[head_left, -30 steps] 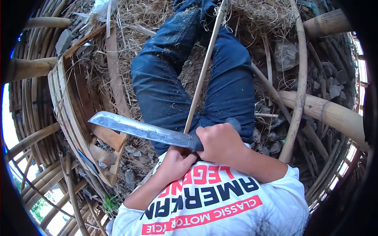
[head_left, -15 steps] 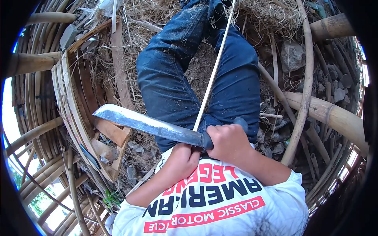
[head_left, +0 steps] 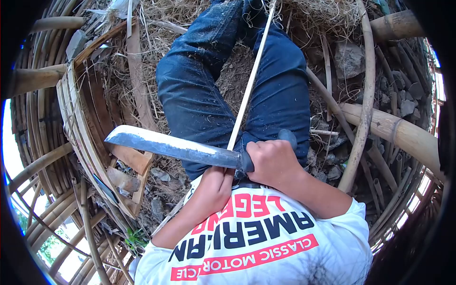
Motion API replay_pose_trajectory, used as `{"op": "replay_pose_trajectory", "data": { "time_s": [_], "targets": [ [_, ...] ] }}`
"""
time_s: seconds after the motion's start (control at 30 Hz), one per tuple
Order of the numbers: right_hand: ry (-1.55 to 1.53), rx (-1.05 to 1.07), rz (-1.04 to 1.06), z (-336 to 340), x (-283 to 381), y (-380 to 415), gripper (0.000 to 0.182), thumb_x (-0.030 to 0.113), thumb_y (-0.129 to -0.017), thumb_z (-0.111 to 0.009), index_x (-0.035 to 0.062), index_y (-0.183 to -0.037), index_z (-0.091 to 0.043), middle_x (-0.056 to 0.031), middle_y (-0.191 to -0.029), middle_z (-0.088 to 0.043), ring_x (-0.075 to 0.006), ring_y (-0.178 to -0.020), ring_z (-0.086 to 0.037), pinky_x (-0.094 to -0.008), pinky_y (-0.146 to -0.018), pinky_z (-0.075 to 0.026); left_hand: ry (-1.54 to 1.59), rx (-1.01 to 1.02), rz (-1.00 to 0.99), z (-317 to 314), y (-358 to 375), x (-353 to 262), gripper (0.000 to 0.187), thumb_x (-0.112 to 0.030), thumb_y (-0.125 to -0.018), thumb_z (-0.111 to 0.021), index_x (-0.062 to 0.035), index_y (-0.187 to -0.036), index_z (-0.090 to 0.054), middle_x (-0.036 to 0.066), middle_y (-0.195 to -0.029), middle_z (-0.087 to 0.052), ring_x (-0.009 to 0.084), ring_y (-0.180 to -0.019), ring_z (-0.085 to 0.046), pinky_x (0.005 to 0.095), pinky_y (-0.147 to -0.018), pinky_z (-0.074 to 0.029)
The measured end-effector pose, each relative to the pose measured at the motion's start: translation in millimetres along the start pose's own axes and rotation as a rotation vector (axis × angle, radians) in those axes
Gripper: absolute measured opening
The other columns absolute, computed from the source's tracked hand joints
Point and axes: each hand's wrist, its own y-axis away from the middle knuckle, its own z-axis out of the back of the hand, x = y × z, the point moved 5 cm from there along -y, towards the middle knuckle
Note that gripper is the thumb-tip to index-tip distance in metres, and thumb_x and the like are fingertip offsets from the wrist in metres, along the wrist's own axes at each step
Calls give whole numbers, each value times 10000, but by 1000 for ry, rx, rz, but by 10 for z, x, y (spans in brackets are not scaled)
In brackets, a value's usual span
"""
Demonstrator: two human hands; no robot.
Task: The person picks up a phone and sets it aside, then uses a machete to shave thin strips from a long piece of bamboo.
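My right hand (head_left: pixel 271 160) is wrapped round the dark handle (head_left: pixel 287 137) of a machete, near my waist. The machete blade (head_left: pixel 175 147) points left across my lap, its metal worn and bright along the upper edge. A long, thin, pale bamboo strip (head_left: pixel 247 102) runs between my legs towards my waist and passes beneath the blade close to the handle. My left hand (head_left: pixel 216 185) is closed just below the blade, against my shirt, with the strip's near end in its fingers. That end is partly hidden by the blade and hand.
Split bamboo pieces (head_left: pixel 78 128) lean at left beside wood offcuts (head_left: pixel 128 159). A thick bamboo pole (head_left: pixel 394 128) and a thin curved pole (head_left: pixel 365 95) lie at right, among stones (head_left: pixel 350 59). Dry fibrous shavings (head_left: pixel 323 14) cover the ground beyond my legs.
The whole view has shifted slightly, so the scene sits a little further left and up. Both hands keep their grips, and the blade still crosses the strip.
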Motion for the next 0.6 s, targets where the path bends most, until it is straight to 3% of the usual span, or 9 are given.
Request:
{"op": "replay_pose_trajectory", "data": {
  "time_s": [0.27, 0.33, 0.4, 0.53, 0.6],
  "targets": [
    [58, 10, 28, -2, 11, -24, 263, 191, -604, -780, 51, -740, -604, -109, -667, -650, -251, -620, -676, -348, -583, -537, 56, 1, 14, 19, -12, -6, 203, -85, -986, -422, 76, -1076, -507, 311, -911, -584, 495, -879, -563, 464, -787, -445],
    [27, -48, 24, -5, 5, -24, 222, 159, -597, -730, 67, -683, -548, -101, -623, -604, -288, -593, -645, -385, -561, -512, 51, 8, -1, 20, 2, 1, 209, -88, -986, -424, 79, -1088, -499, 315, -892, -581, 500, -865, -563, 463, -780, -447],
    [114, -28, -34, 20, -66, -43, 233, 182, -615, -744, 61, -705, -566, -112, -647, -627, -279, -611, -661, -377, -574, -523, 89, -1, 141, 23, 39, 63, 195, -127, -994, -454, 56, -1059, -474, 269, -884, -572, 384, -838, -566, 426, -787, -429],
    [210, -107, -137, 293, -635, -130, 237, 207, -645, -751, 61, -733, -586, -130, -699, -664, -306, -645, -671, -405, -600, -531, 61, 102, 313, 66, 99, 49, 173, -158, -1011, -434, 7, -996, -386, 213, -771, -514, 339, -711, -504, 400, -686, -407],
    [236, -94, -135, 331, -608, -153, 238, 207, -644, -753, 61, -732, -586, -130, -696, -662, -308, -647, -671, -407, -601, -531, 58, 61, 240, 29, 88, 110, 165, -153, -1012, -428, 7, -999, -389, 210, -770, -511, 333, -701, -498, 393, -674, -405]
  ]
}}
